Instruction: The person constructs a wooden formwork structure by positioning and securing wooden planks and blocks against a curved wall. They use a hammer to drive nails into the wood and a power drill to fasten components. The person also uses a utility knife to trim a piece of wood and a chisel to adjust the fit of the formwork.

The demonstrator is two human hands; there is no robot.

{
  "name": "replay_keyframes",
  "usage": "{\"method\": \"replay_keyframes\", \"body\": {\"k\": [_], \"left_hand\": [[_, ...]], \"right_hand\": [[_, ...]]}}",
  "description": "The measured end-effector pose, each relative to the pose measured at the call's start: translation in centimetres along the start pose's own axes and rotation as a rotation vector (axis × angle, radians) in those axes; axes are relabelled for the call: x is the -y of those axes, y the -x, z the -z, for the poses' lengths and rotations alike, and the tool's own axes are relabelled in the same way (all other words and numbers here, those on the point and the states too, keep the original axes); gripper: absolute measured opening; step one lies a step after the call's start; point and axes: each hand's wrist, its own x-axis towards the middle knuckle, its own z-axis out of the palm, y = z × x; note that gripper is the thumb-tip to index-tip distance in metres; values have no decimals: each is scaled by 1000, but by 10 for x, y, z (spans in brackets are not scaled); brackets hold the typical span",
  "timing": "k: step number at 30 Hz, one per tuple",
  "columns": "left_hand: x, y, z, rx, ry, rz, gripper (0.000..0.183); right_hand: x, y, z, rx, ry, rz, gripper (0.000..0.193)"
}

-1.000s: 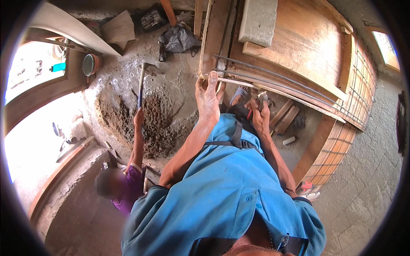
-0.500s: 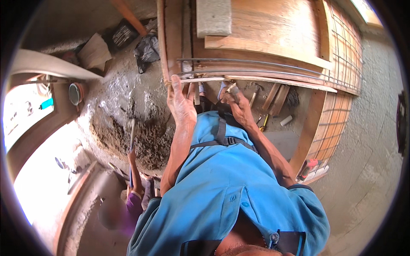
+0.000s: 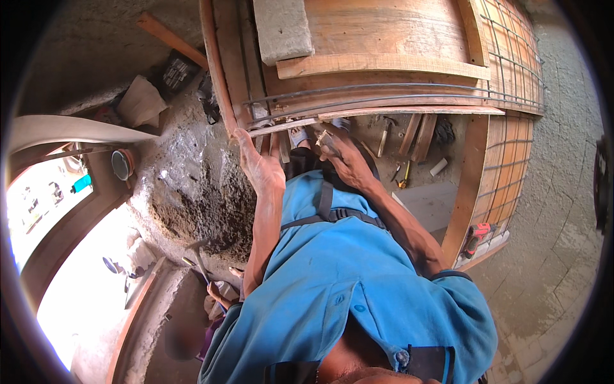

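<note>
My left hand is at the near left corner of a wooden form, holding the edge of its front board. Its thumb rests by the corner, while the fingertips are partly hidden at the board's underside. Just right of it, below the same board, my right hand is closed around a short, rough, pale piece that looks like wood. Inside the form, two thin steel bars run along the front. A grey concrete block and a wooden batten lie behind them.
Wet mortar is heaped on the floor to the left, where a co-worker's arm holds a long-handled tool. A hammer and wood offcuts lie beyond my right arm. Steel mesh and a red-black power tool are farther right.
The view has shifted, and the form now sits farther left in it. My right hand has come a little nearer my left, still holding the pale piece. The co-worker's tool has moved down toward them.
</note>
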Motion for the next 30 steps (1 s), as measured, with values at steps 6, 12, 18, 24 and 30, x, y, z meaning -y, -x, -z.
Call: {"method": "replay_keyframes", "body": {"k": [6, 12, 18, 24, 30], "left_hand": [[0, 0, 6, 3, 36, 22, 81], [7, 14, 28, -71, 141, 98, 83], [29, 57, 72, 282, 10, 57, 61], [66, 110, 63, 411, -623, 149, 49], [85, 142, 52, 668, -990, 119, 51]], "right_hand": [[-10, 21, 37, 3, -218, -577, 28], [-70, 58, 27, 88, -542, -628, 48], [-76, 74, 49, 348, -672, -824, 63], [-59, 85, 134, 641, -831, -788, 51], [-58, 162, 176, 503, -1059, -1025, 23]]}}
